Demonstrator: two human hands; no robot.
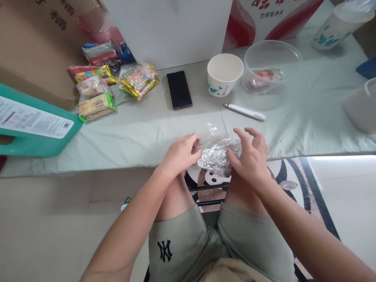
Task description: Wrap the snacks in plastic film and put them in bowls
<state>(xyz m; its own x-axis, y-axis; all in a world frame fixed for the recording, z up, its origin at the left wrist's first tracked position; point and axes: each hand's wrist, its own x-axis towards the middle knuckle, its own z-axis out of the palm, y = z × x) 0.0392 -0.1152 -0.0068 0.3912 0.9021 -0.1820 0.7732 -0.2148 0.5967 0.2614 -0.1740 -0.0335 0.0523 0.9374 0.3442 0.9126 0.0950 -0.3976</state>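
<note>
A crumpled piece of clear plastic film [216, 154] lies at the table's front edge, partly hanging over it above my knees. On its left side, my left hand [183, 152] has its fingers curled, with the film's edge between thumb and fingers. My right hand [251, 158] is at the film's right side; its thumb touches the film while the other fingers are raised and spread apart. Just beyond my right hand lies a white utility knife [245, 111]. Farther back stands a white paper cup [225, 74] with blue leaf prints.
A black phone [179, 89] lies left of the cup. Right of it, a clear plastic bowl [273, 51] has a wrapped item in or behind it. Snack packets [96, 105] and a green jug [38, 121] are at left. A white-and-red box [176, 31] stands behind.
</note>
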